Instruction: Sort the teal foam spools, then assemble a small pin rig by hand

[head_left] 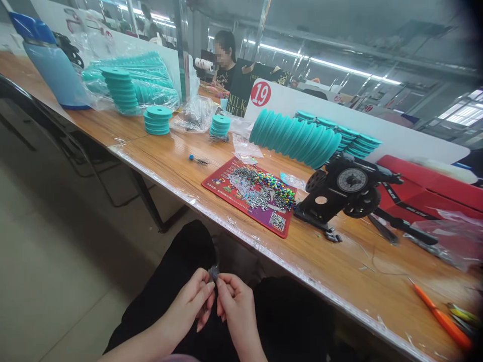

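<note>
Two bare hands meet over a lap in dark trousers, below the near edge of a long wooden worktop (158, 151). Farthest left, at the worktop's far left corner, stands a pale blue plastic bottle with a darker blue cap (53, 60), and beside it lie clear bags and stacks of teal plastic spools (123, 90), with two shorter stacks (157, 119) further along. Below the edge, the left hand (190, 301) and right hand (236, 306) touch at the fingertips, both pinched on a small dark tangled piece (214, 272) held between them; what it is cannot be told. On the worktop above them, close to the near edge, a red printed card (222, 188) carries a heap of small metal parts and multicoloured beads (264, 188). Behind it a long row of teal spools lies on its side (294, 138) against a white divider board marked 19 (261, 94). Right of the card sits a black hand-cranked winding device with a round dial (345, 193). Near the worktop's right end, by the near edge, lies an orange-handled tool (439, 315). A co-worker in a black shirt (226, 70) sits beyond the divider.
</note>
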Tool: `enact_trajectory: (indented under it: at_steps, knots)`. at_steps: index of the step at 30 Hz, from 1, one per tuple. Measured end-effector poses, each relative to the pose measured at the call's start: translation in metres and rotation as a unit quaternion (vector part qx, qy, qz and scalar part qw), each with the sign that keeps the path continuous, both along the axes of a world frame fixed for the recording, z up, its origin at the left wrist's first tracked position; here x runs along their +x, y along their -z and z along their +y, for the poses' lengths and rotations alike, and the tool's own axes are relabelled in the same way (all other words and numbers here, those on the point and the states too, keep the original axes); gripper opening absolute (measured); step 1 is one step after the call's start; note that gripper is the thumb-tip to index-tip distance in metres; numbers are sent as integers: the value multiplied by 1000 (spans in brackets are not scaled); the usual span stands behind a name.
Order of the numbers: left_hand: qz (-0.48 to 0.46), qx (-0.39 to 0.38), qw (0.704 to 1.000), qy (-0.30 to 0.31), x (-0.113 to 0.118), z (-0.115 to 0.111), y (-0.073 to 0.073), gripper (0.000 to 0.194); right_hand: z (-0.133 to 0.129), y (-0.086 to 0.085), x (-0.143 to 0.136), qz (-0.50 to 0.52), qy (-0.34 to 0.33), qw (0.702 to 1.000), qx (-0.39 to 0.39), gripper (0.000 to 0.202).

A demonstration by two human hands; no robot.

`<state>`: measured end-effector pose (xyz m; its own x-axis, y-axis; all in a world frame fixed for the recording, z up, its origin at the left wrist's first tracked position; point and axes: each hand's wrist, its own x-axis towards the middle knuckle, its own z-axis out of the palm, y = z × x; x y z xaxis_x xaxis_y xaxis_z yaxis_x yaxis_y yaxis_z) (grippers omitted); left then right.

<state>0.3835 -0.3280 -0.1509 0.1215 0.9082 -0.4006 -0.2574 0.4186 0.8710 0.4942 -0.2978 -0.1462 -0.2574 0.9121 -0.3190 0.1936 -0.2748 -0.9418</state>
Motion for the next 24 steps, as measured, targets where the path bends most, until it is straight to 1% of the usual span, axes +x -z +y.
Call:
enact_trajectory:
  at_steps: [2,4,8,11,14,17,24]
  knots:
    - [29,11,999,-29,1,0,4,26,-2,2,0,-11,4,1000,7,30]
    - [19,4,999,-50,2,1,2,26,-4,2,-1,-22,6,1000,21,29]
    - [-54,-7,995,-84,3,3,-10,23,-5,-4,-1,-35,24,999,32,30]
    - [-68,-7,992,-105,1,4,-16,22,-5,-10,2,-37,30,999,26,31]
    - [-70,-8,991,-114,-1,5,-18,23,-8,-15,1,-16,12,1000,-14,32]
    - [-66,-4,990,-122,-2,7,-19,23,-11,-17,-2,5,9,999,-42,34]
    - [-56,10,990,-131,-5,10,-21,24,-13,-20,-4,17,15,999,-47,39]
